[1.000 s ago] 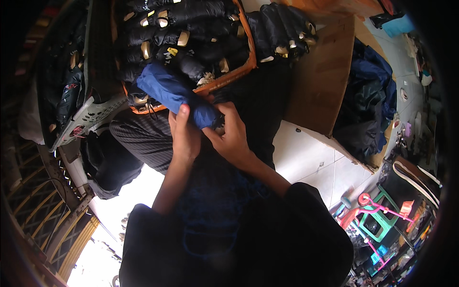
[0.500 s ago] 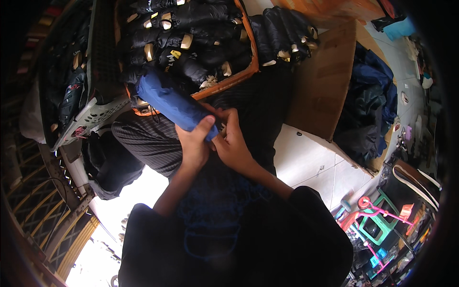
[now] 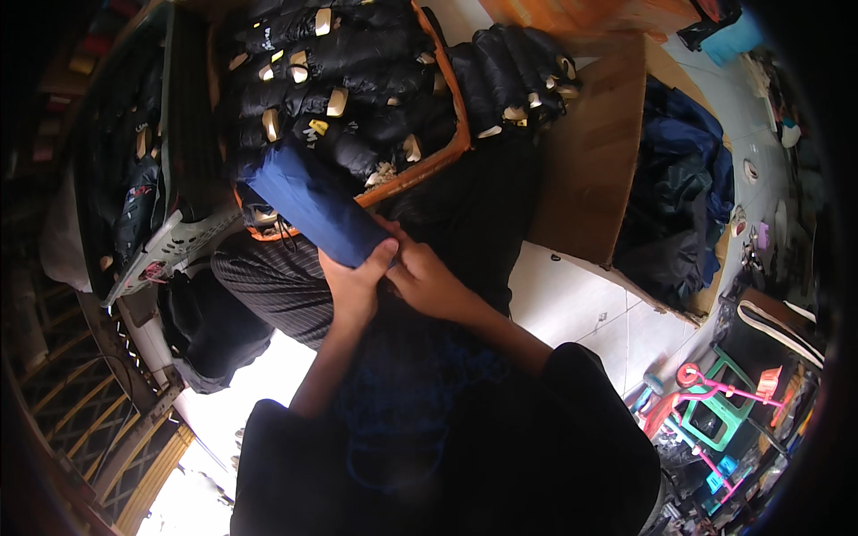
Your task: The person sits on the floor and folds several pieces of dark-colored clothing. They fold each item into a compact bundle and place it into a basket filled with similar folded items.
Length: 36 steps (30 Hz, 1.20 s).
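A blue folded umbrella (image 3: pixel 317 205), a smooth cloth roll, slants up and left from my hands over the near edge of an orange-rimmed basket (image 3: pixel 420 167). My left hand (image 3: pixel 356 281) is wrapped round its near end, the thumb lying on top. From the other side my right hand (image 3: pixel 420 272) closes round the same end, its fingers pressed against my left hand. Its handle is hidden by my hands. Inside the basket lie rows of black folded umbrellas (image 3: pixel 375 94) with beige ends and a few yellow tags.
Right of my legs stands an open cardboard box (image 3: pixel 585 179) holding crumpled blue and dark cloth (image 3: pixel 675 179). More black rolls (image 3: pixel 514 76) lie beyond my knee. A grey crate (image 3: pixel 170 241) leans at the left. A green stool (image 3: pixel 719 406) and a pink scooter-like frame (image 3: pixel 715 389) are at the lower right.
My right hand's fingers have moved from pinching at the umbrella's near end to wrapping round it. The umbrella has shifted slightly down and left in the picture; the view has turned a little.
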Each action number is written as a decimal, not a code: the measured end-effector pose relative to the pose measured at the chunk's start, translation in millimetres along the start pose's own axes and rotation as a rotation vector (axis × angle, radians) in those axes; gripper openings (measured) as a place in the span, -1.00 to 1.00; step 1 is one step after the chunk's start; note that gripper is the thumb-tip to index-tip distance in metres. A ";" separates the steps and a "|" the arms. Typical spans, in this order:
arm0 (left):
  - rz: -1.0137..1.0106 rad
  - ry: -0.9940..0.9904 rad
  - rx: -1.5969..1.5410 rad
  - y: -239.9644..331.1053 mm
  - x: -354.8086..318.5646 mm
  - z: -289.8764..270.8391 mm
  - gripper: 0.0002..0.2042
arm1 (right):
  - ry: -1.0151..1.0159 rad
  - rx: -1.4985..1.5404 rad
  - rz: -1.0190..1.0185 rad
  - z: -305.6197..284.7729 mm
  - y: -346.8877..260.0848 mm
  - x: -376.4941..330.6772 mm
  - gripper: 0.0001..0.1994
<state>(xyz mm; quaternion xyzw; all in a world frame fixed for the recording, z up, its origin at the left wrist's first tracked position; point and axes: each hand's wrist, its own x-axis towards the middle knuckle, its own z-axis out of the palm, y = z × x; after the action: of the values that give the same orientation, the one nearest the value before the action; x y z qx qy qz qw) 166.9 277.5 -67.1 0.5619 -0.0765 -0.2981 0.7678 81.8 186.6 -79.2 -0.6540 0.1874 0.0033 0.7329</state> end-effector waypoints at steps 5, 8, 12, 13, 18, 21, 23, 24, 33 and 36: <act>0.021 -0.089 0.155 -16.0 7.6 -14.9 -0.53 | -0.031 0.109 0.058 0.7 14.0 0.8 -0.50; 0.072 -0.058 0.286 -10.0 9.6 -28.5 -0.38 | -0.071 -0.077 -0.154 -15.4 6.7 3.2 -0.40; 0.038 -0.117 0.119 2.0 9.4 -29.6 -0.30 | 0.054 0.287 -0.117 -33.2 9.7 5.0 -0.33; 0.022 -0.095 0.086 8.1 7.3 -22.8 -0.29 | 0.101 0.413 -0.140 -34.4 3.2 6.7 -0.32; 0.296 -0.298 0.686 -10.6 12.7 -32.8 -0.46 | 0.111 0.190 -0.214 -24.8 -8.2 24.4 -0.35; 0.099 -0.350 0.417 3.0 13.7 -30.1 -0.52 | 0.155 0.536 0.082 -46.6 -6.9 37.1 -0.37; 0.152 -0.308 0.527 -14.6 19.8 -46.1 -0.58 | 0.345 0.364 -0.039 -67.1 -24.6 48.3 -0.38; 0.170 -0.308 0.531 -20.3 23.5 -47.7 -0.62 | 0.425 0.282 -0.090 -79.0 -34.0 55.1 -0.38; 0.128 -0.346 0.538 -28.5 40.6 -52.4 -0.79 | 1.125 0.433 -0.509 -250.5 -167.4 161.1 -0.53; 0.052 -0.337 0.472 -43.3 34.0 -56.6 -0.79 | 1.287 0.390 -0.519 -350.8 -182.8 195.7 -0.56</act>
<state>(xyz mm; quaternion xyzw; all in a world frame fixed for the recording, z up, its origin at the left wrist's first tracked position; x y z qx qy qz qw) 204.0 297.0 -134.1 0.6654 -0.2846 -0.3415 0.5997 214.6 -223.6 15.1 -0.4070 0.4179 -0.5905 0.5577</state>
